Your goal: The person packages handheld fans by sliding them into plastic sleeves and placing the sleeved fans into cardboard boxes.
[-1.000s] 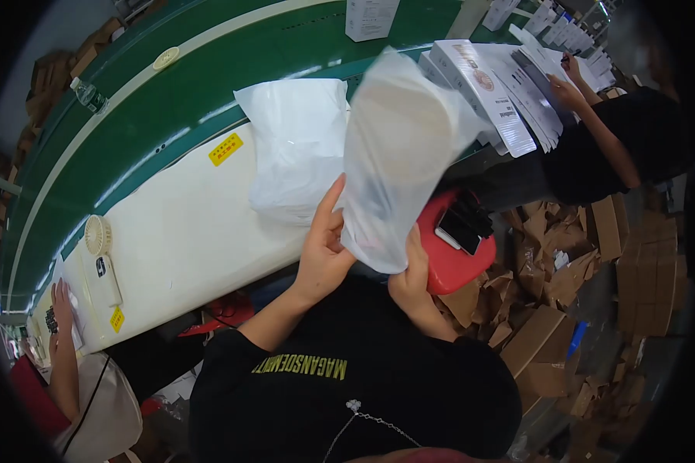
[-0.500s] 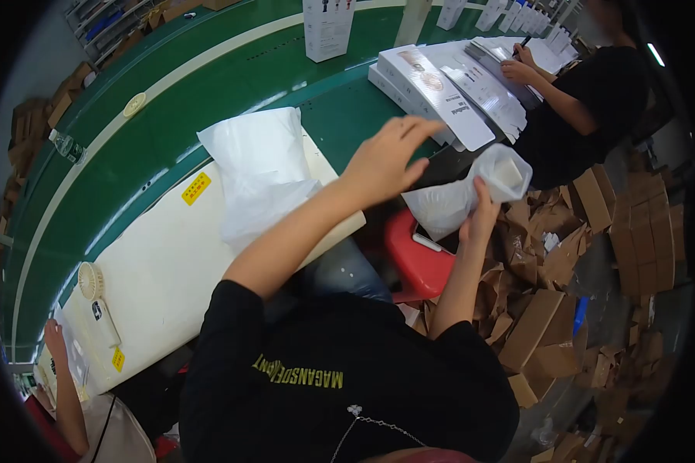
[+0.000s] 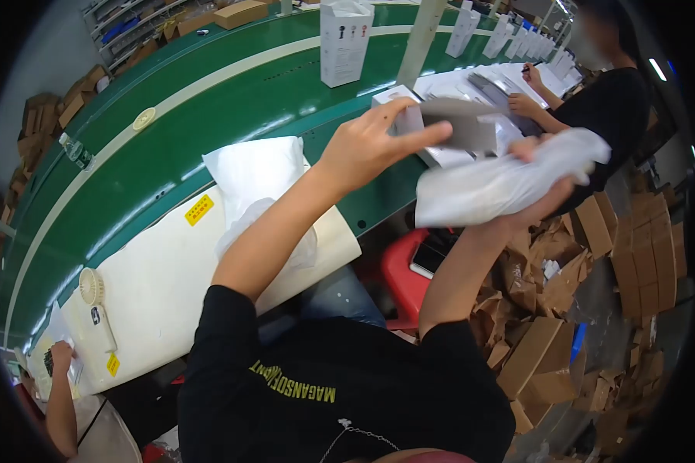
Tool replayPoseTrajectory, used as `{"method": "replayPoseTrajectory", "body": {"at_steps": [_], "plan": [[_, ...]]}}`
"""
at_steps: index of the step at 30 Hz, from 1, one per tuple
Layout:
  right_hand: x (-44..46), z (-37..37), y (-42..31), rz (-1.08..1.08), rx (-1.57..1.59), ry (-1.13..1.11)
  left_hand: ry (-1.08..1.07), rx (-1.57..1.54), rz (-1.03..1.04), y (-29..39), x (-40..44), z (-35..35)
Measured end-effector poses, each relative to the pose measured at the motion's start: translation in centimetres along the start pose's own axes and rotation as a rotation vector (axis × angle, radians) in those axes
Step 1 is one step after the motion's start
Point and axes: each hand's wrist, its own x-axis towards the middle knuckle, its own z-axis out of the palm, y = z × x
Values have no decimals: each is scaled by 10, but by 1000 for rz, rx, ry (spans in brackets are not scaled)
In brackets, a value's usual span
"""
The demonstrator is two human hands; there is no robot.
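Observation:
My left hand (image 3: 367, 147) grips the edge of a white carton (image 3: 401, 98), its thumb in front; the carton's open end shows a grey inside. Close beside that opening, my right hand (image 3: 552, 197) is wrapped round a filled white plastic bag (image 3: 479, 189), slightly blurred by motion and held at a slant. What the bag contains is hidden. Under my left forearm, another white plastic bag (image 3: 259, 174) lies on the cream work surface (image 3: 147, 285).
A co-worker (image 3: 614, 100) handles flat white cartons at the upper right. Upright white boxes, one a printed box (image 3: 346, 46), line the green conveyor (image 3: 232, 96). A red stool (image 3: 405, 282) and brown cardboard (image 3: 540, 355) lie below right; a handheld fan (image 3: 93, 289) is at left.
My left hand, empty before, has taken hold of a white carton from the stack and lifted it. My right hand has raised its bag and swung it rightward, from upright to slanted.

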Motion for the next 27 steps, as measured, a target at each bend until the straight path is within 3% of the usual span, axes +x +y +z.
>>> {"method": "replayPoseTrajectory", "body": {"at_steps": [2, 3, 5, 7, 8, 9, 10, 12, 14, 17, 19, 22, 25, 27], "plan": [[28, 20, 4, -339, -136, 30, -21, -8, -36, 2, -3, -26], [28, 28, 19, -333, -122, 29, -32, -26, -65, 0, -5, -38], [16, 53, 58, -433, -387, 111, -47, -36, -102, -12, -9, -54], [13, 59, 78, -689, -1084, -601, -17, -74, -242, -38, -9, -64], [3, 67, 78, -677, -1343, -700, -22, -69, -244, -52, -9, -68], [-7, 74, 74, -658, -1603, -799, 27, -150, -388, -71, -9, -70], [-16, 69, 72, -662, -1594, -801, 84, -229, -530, -91, -9, -74], [-41, 42, 79, -311, -1354, -633, 42, -125, -657, -139, -22, -78], [-78, 10, 91, -41, -1265, -695, 44, -41, -732, -180, -34, -80], [-136, -36, 117, 66, -1475, -779, -10, 92, -848, -224, -50, -69], [-154, -48, 125, 188, -1632, -951, -108, 220, -911, -245, -52, -66], [-153, -43, 124, 198, -1620, -980, -191, 253, -1017, -255, -39, -60], [-152, -44, 128, 179, -1593, -995, -11, 107, -921, -279, -61, -49], [-152, -50, 129, 158, -1577, -969, 141, 168, -700, -244, -62, -57]]}}
